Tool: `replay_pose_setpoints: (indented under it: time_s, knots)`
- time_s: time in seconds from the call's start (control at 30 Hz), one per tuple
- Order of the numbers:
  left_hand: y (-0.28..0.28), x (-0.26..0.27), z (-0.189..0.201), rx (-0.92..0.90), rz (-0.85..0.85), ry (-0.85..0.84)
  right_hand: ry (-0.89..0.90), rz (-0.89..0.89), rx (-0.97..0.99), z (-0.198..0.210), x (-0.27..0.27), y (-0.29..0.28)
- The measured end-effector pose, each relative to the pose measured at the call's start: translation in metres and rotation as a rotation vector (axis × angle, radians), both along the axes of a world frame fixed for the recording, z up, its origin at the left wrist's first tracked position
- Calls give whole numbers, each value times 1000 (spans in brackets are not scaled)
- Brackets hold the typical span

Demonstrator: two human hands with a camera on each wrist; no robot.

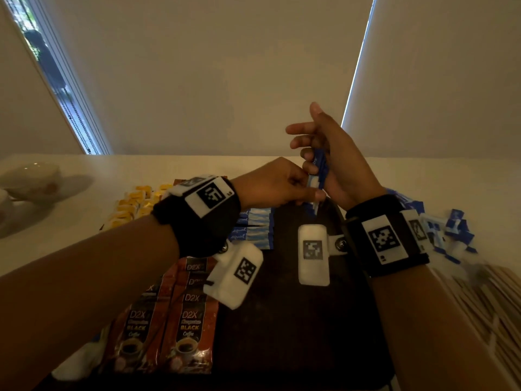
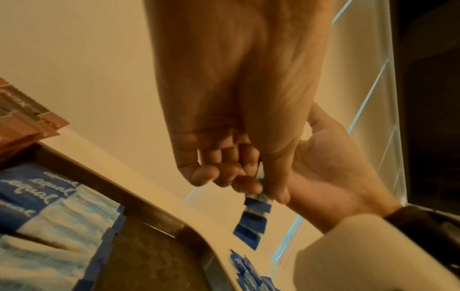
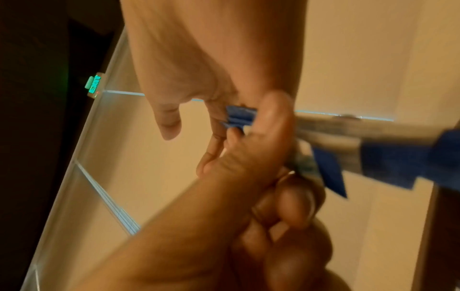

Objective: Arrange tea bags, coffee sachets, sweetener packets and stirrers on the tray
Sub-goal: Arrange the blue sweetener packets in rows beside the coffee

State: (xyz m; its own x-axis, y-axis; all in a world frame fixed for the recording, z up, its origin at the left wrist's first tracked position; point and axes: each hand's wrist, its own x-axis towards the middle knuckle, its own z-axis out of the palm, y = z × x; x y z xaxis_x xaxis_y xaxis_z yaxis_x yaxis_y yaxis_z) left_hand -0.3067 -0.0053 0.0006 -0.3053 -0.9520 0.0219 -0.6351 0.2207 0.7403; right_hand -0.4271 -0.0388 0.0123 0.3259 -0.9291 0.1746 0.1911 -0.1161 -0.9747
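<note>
Two cups [image 1: 31, 179] on cream counter [image 1: 451, 176], dark tray [image 1: 282, 320], drawn blinds [image 1: 211, 66]

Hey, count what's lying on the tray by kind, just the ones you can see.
Coffee sachets: 6 showing
Sweetener packets: 4 showing
Total: 10; more may be hidden.

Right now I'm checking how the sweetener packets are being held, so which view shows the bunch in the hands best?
The left wrist view: the held sweetener packets hang fanned below the left hand, pinched against the right hand. The head view shows only a blue sliver between both hands. The right wrist view has them close but blurred.
</note>
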Motion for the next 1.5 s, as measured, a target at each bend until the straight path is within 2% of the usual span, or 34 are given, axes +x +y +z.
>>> replay_pose_setpoints:
  time_s: [0.1, 0.2, 0.33, 0.4, 0.67, 0.9, 1.03, 1.13, 1.27, 1.4, 1.5]
  knots:
    - [-1, 5, -1, -8, 37, 61, -70, 23, 26, 2, 0, 0]
    - [-1, 11, 0, -35, 140, 150, -45, 24, 87, 1, -4, -3]
    - [-1, 20, 1, -47, 259, 266, 252, 159, 114, -6, -8, 0]
    - [-2, 23, 0, -53, 279, 287, 297, 165, 134, -7, -7, 1]
    - [1, 29, -4, -86, 234, 154, 300, 90, 158, -13, 0, 1]
    - [2, 36, 0, 85, 232, 119, 248, 84, 187, -11, -6, 0]
    - [2, 45, 8, -32, 291, 329, 373, 154, 214, -8, -8, 4]
    - [4, 45, 11, -65, 252, 361, 412, 218, 239, -8, -5, 4]
    - [4, 47, 10, -10, 297, 387, 373, 243, 311, -9, -5, 4]
    - [6, 46, 7, 70, 376, 555, 317, 202, 351, -7, -4, 4]
    - [7, 43, 7, 116, 394, 611, 338, 169, 335, -7, -5, 3]
